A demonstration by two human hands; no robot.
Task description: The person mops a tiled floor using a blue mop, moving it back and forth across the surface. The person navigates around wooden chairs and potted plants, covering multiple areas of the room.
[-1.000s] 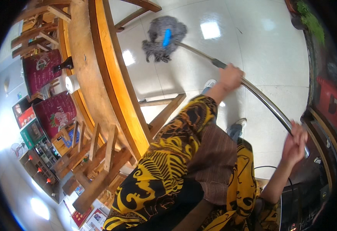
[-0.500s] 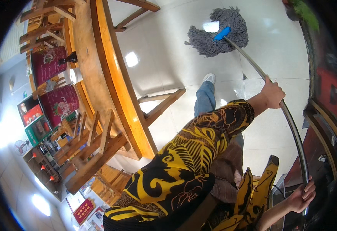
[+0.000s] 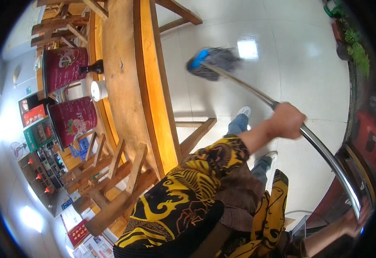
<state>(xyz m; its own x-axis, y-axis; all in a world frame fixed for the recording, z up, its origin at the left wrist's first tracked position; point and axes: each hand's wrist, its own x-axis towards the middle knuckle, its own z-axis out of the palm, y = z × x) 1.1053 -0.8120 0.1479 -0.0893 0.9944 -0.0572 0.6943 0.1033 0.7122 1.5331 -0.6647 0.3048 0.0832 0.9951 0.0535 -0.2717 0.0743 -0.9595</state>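
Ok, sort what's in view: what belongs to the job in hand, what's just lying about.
Belongs to the job:
grey mop head, blurred
mop handle, gripped by the left hand, right hand at its end
tiled floor

Just about:
wooden table
wooden stools
white roll
potted plant

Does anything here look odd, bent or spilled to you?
The mop's metal handle looks bowed, probably because the wide lens bends straight edges. The bright square on the floor looks like reflected light, not a spill. No damage stands out, though the mop head is blurred.
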